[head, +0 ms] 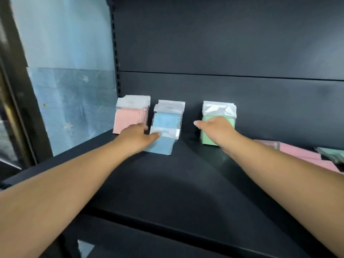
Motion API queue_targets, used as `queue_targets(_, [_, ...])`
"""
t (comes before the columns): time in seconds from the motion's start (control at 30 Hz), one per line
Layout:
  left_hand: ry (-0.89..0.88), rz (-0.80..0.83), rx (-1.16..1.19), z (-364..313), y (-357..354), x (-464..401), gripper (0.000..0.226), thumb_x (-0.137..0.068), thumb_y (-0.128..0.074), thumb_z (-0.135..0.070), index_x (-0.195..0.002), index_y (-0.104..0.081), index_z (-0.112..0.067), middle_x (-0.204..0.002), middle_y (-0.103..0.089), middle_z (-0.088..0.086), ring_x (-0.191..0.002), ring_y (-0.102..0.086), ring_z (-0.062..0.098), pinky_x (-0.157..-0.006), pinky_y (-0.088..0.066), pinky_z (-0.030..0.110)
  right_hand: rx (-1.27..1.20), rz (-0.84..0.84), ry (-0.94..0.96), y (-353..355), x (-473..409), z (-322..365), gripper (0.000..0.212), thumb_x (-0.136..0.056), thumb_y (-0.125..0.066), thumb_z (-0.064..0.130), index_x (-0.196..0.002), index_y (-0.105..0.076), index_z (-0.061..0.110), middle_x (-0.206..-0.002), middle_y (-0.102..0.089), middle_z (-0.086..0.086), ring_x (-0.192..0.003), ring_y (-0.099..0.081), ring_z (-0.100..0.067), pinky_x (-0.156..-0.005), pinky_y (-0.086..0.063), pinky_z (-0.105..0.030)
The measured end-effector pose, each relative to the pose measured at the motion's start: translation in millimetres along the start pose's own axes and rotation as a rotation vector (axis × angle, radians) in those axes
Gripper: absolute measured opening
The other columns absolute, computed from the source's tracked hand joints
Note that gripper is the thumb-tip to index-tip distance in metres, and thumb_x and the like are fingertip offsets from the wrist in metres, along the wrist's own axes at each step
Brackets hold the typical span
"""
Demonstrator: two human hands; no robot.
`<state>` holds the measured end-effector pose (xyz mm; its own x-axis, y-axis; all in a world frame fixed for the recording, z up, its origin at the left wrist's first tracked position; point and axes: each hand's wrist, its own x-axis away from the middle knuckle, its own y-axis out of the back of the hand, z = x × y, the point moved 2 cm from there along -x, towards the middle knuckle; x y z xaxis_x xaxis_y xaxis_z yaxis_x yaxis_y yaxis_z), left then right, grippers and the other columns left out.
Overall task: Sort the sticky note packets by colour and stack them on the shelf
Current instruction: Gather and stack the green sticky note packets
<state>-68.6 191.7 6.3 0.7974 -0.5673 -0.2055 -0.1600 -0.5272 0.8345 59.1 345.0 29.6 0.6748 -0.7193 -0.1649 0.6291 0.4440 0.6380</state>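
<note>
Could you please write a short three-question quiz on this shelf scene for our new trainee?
1. True or false: the blue stack stands between the pink stack and the green stack.
2. Which stack does the right hand touch? A pink, B blue, C green.
3. Fill in: the left hand rests on a ____ packet lying on the shelf.

Key: 1 true; 2 C; 3 blue.
</note>
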Motion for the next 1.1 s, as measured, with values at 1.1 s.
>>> queue_targets(1.1, [-0.142, 0.087, 0.600, 45, -9, -87, 0.026, -0.084, -0.067, -0.013, -0.060, -0.058, -0.019, -0.061, -0.059, -0.001, -0.072, -0.061, 0.021, -0.088, -0.053, 0.041, -0.459, -0.245, -0.163, -91, -37, 18, 0.018, -0.080, -0.069, 0.006, -0.074, -0.057, 0.018, -0.082, -0.062, -0.004, -0.070, -0.059, -0.014, -0.075, -0.054, -0.026])
